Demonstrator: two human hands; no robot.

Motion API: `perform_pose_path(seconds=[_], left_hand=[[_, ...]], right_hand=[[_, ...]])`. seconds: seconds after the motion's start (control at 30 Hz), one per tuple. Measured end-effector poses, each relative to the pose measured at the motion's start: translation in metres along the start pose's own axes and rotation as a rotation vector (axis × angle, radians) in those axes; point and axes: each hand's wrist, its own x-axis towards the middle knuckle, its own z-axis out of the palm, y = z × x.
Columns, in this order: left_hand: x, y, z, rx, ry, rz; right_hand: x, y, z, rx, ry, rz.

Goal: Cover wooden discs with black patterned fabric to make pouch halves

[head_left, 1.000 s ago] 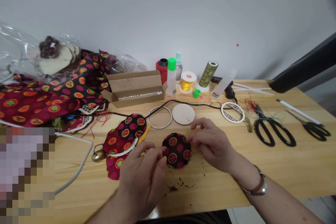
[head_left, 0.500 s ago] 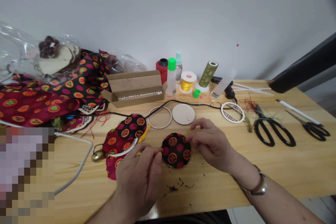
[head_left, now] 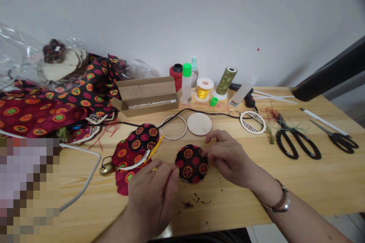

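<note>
A round, black fabric-covered disc [head_left: 191,163] with red and orange flower prints is held between my hands, low over the wooden table. My left hand [head_left: 155,193] is closed, with thumb and forefinger pinching the disc's left edge. At the upper right edge, the fingers of my right hand [head_left: 229,159] are curled and pinch the rim; the fingertips are partly hidden. Left of it lie patterned fabric rounds [head_left: 125,150] with a yellow cord [head_left: 155,148] and a brass bell [head_left: 107,168]. Black scraps [head_left: 188,204] are scattered below the disc.
Behind are a wooden ring [head_left: 186,131], a plain disc [head_left: 199,124] and a lattice disc [head_left: 253,122]. A cardboard box [head_left: 148,98], bottles and thread spools [head_left: 203,90] line the wall. Large scissors [head_left: 296,140] and smaller scissors [head_left: 342,140] lie right. Printed cloth [head_left: 37,115] is heaped left.
My left hand has shifted slightly to the right against the disc's edge. The disc and my right hand stay nearly in place.
</note>
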Motion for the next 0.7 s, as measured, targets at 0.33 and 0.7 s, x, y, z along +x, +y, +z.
perform_pose_path(seconds=[0.33, 0.7], left_hand=[[0.0029, 0.003, -0.003, -0.167, -0.076, 0.254], [0.0018, 0.0025, -0.0025, -0.166, -0.296, 0.297]], right_hand=[[0.0017, -0.0043, -0.0029, 0.185, -0.044, -0.023], [-0.0031, -0.004, 0.0031, 0.296, -0.236, -0.07]])
